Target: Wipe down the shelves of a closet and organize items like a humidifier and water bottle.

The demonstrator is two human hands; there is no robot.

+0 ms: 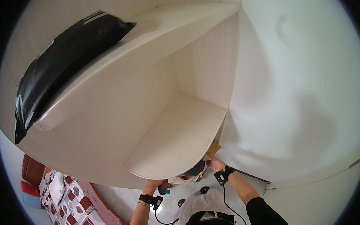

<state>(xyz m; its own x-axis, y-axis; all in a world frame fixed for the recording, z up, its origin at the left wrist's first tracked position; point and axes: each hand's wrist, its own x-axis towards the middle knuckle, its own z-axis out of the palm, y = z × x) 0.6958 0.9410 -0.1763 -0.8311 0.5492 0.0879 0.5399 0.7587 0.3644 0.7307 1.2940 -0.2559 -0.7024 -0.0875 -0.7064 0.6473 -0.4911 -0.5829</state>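
My left hand [154,183] reaches under the front edge of the curved middle shelf [169,146], its fingers partly hidden. Right beside it is a brown item [165,185] with a blue part [164,192]; whether I grip it is unclear. At the shelf's right side, my right hand [216,164] has its fingers spread between a tan box-like item [214,148] and a dark green rounded object [195,169]. The shelf covers part of both. A small gold-coloured item [200,175] shows below the green object, among other things too hidden to name.
A black plastic package [66,63] overhangs the upper shelf [176,25]. The white wall [276,114] rises close on the right. At lower left stands a bed with a patterned cover [72,207], a white pillow [56,188] and a red-and-blue item [30,194]. Cables run from both wrist straps.
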